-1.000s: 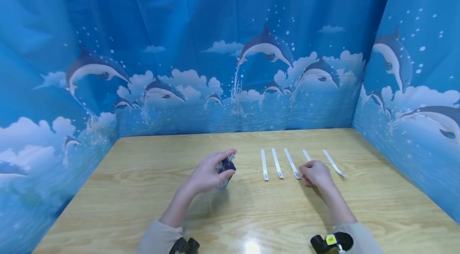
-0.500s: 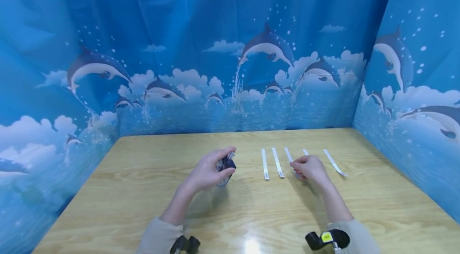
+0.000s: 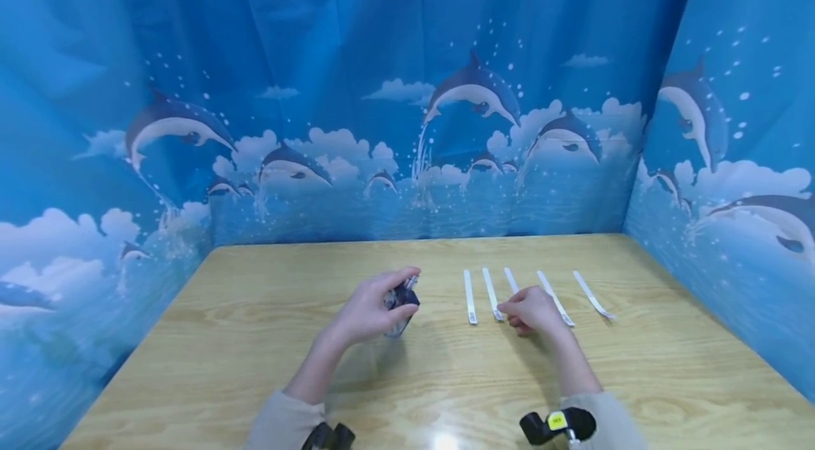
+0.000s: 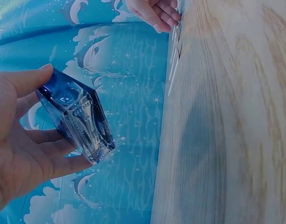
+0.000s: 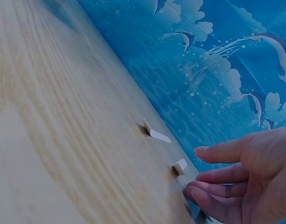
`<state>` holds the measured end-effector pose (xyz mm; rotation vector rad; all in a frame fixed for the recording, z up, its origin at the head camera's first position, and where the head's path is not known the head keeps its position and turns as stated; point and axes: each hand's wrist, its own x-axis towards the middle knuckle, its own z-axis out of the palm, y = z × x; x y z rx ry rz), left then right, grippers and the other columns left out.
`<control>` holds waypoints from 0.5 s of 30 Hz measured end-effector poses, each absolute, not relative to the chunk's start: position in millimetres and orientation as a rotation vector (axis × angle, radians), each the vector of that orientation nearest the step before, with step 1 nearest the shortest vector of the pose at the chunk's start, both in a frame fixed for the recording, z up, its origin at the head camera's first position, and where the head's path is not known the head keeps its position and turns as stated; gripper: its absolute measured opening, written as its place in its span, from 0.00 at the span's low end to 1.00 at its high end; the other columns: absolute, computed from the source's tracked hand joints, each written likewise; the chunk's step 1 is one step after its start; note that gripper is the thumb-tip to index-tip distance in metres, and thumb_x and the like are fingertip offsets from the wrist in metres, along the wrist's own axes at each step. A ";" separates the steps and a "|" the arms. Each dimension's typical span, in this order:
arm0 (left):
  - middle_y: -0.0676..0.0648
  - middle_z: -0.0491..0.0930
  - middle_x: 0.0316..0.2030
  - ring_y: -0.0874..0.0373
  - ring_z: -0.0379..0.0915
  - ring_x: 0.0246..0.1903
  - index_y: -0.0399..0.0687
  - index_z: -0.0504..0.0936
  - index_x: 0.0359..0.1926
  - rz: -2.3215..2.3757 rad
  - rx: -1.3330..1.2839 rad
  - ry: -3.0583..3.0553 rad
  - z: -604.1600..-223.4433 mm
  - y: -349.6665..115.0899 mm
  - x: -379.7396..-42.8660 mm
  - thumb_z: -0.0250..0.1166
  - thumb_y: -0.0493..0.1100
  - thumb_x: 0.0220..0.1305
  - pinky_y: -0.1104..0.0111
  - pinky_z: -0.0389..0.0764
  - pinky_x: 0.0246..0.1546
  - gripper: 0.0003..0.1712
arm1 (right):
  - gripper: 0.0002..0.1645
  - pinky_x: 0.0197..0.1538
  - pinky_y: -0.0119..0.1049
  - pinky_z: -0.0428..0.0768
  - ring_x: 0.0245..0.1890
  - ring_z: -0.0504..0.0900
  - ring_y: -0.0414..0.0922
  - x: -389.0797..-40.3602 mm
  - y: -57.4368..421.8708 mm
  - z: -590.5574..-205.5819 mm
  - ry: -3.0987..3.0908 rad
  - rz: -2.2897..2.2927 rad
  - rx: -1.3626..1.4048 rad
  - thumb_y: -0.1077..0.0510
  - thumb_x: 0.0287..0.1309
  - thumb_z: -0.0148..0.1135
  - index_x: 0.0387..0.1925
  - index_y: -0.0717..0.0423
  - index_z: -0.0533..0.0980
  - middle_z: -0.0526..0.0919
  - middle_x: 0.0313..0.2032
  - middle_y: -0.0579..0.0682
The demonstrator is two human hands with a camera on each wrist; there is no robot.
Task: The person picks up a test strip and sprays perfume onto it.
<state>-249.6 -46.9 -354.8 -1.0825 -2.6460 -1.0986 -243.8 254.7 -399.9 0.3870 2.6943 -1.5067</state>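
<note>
My left hand [image 3: 368,308] holds a clear and dark-blue faceted glass perfume bottle [image 3: 402,296] tilted above the table. In the left wrist view, thumb and fingers span the bottle [image 4: 77,119]. Several narrow white paper strips lie side by side on the right half of the table. Over the near end of the third strip [image 3: 511,279] is my right hand [image 3: 536,312], its fingertips by the near end of the second strip [image 3: 490,292]. In the right wrist view, the right hand [image 5: 259,175] has loosely bent fingers and thumb apart, with no strip seen between them.
The leftmost strip [image 3: 470,296], fourth strip [image 3: 555,298] and rightmost strip [image 3: 592,294] lie uncovered. Near ends of two strips, such as this bent tip [image 5: 180,166], stand up from the wooden table [image 3: 274,337]. A dolphin-print curtain [image 3: 382,82] surrounds the back and sides.
My right hand has moved left along the strips, from the fourth to between the second and third. The fourth strip is uncovered now. My left hand keeps holding the perfume bottle in place.
</note>
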 end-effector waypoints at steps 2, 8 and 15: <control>0.49 0.68 0.62 0.49 0.64 0.59 0.57 0.66 0.66 -1.096 -1.090 -2.645 -354.8 -47.1 -249.4 0.63 0.48 0.61 0.55 0.70 0.55 0.32 | 0.12 0.22 0.32 0.78 0.18 0.75 0.40 -244.7 252.8 -401.3 2.696 -1.490 0.406 0.63 0.50 0.66 0.32 0.71 0.76 0.76 0.19 0.52; 0.49 0.68 0.62 0.49 0.65 0.59 0.57 0.66 0.66 -1.104 -1.097 -2.647 -355.5 -47.5 -248.4 0.63 0.49 0.62 0.54 0.70 0.54 0.32 | 0.13 0.21 0.31 0.78 0.16 0.74 0.40 -243.6 247.8 -403.8 2.744 -1.424 0.431 0.63 0.48 0.67 0.32 0.71 0.76 0.76 0.18 0.52; 0.49 0.68 0.62 0.49 0.65 0.59 0.57 0.65 0.66 -1.096 -1.107 -2.665 -354.3 -47.6 -247.9 0.62 0.50 0.62 0.54 0.70 0.54 0.31 | 0.12 0.21 0.29 0.72 0.11 0.71 0.37 -242.9 242.4 -405.8 2.953 -1.156 0.335 0.58 0.45 0.69 0.26 0.64 0.78 0.73 0.12 0.47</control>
